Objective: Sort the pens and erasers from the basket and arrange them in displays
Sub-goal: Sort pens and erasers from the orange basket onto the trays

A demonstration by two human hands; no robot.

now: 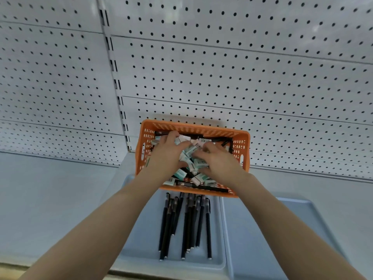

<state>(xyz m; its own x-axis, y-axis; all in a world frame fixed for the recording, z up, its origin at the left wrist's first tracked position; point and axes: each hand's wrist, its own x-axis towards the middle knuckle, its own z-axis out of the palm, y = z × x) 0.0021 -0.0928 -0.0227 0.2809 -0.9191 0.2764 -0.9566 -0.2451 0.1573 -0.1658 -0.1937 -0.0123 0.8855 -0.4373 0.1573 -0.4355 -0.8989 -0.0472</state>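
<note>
Both hands, left hand [168,153] and right hand [217,161], dig with curled fingers into the erasers [190,158] in the basket [245,150], while pens [186,223] lie pointing toward me in the tray [141,257] below.

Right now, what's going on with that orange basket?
A person has both hands in the orange basket, the left hand and right hand digging through a heap of erasers mixed with pens. Dark pens already lie in the blue tray in front; the tray beside it shows nothing yet.
</note>
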